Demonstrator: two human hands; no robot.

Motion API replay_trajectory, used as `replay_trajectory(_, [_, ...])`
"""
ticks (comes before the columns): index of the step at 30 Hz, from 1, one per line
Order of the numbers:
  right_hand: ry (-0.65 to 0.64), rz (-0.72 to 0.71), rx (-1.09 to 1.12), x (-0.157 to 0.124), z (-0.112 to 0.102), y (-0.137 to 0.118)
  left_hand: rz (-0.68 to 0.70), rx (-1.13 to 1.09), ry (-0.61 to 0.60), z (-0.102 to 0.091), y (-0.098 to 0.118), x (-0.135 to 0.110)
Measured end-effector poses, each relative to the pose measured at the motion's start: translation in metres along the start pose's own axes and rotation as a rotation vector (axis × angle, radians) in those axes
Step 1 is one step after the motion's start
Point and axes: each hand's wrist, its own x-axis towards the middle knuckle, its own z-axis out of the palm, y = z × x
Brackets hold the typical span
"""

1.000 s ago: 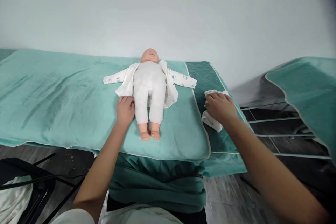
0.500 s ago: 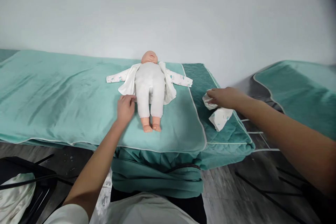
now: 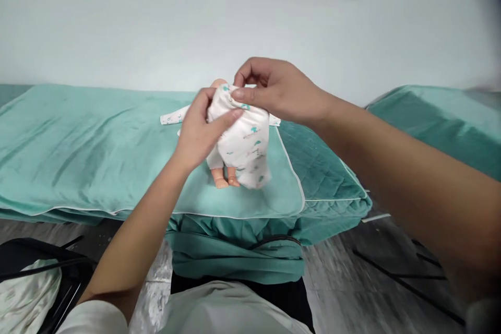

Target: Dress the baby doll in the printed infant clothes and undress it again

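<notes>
White baby pants [image 3: 250,138] with a green print hang from both my hands, in front of the doll. My left hand [image 3: 201,128] pinches the gathered top edge on its left side, the thumb lying across the front. With its thumb and fingers, my right hand [image 3: 270,88] grips the same edge on the right. Behind the pants a baby doll [image 3: 221,180] lies on its back; its feet, a bit of its head and the printed sleeve [image 3: 174,116] of its open white top show. Most of its body is hidden.
A green padded mat [image 3: 97,156] covers the bed, its quilted end [image 3: 324,167] on the right. Another green-covered surface [image 3: 434,120] stands at far right. A black chair [image 3: 74,276] holding a patterned cloth [image 3: 31,295] is at lower left. A white wall [image 3: 156,36] rises behind.
My right hand has picked up the pants from the quilted end and brought them left over the doll. My left hand has risen from beside the doll's leg and taken hold of them too.
</notes>
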Motion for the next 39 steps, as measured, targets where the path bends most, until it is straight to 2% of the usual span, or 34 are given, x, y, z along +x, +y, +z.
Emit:
replay_trajectory(2, [-0.032,-0.024,0.018,0.005,0.006,-0.013,0.012,-0.015,0.072,-0.012,0.014,0.0])
replay_trajectory(6, [-0.165,0.004,0.063,0.005,0.013,-0.023,0.041,-0.051,0.109,-0.038,0.032,-0.001])
replay_trajectory(10, [-0.091,-0.011,0.175,0.004,0.019,-0.025,0.071,-0.07,0.117,-0.058,0.037,0.003])
replay_trajectory(14, [-0.081,-0.08,0.254,0.005,0.025,-0.025,0.13,-0.053,0.101,-0.071,0.039,0.007])
replay_trajectory(17, [-0.031,-0.124,0.303,0.009,0.034,-0.026,0.135,-0.03,-0.054,-0.068,0.042,0.004])
replay_trajectory(19, [0.012,-0.123,0.321,0.011,0.042,-0.027,0.035,-0.025,-0.099,-0.06,0.043,-0.001])
replay_trajectory(22, [0.045,-0.068,0.272,0.011,0.048,-0.025,-0.066,-0.021,-0.007,-0.052,0.037,-0.004])
replay_trajectory(27, [-0.206,0.109,0.116,-0.001,0.045,-0.007,0.088,-0.144,0.153,-0.061,0.021,0.009])
replay_trajectory(28, [-0.196,0.128,0.123,-0.003,0.045,-0.002,0.077,-0.163,0.15,-0.063,0.018,0.01])
replay_trajectory(30, [-0.076,0.134,0.188,-0.005,0.05,0.006,-0.002,-0.14,0.082,-0.064,0.014,0.007])
replay_trajectory(33, [0.127,0.113,0.323,-0.002,0.059,0.01,-0.149,0.003,-0.139,-0.057,0.009,-0.005])
replay_trajectory(35, [0.183,0.103,0.39,0.001,0.063,0.01,-0.221,0.082,-0.265,-0.051,0.004,-0.012])
replay_trajectory(37, [0.19,0.094,0.44,0.001,0.062,0.01,-0.257,0.081,-0.266,-0.046,-0.001,-0.014])
replay_trajectory(39, [0.154,0.085,0.437,0.0,0.057,0.011,-0.231,0.001,-0.155,-0.044,-0.006,-0.011])
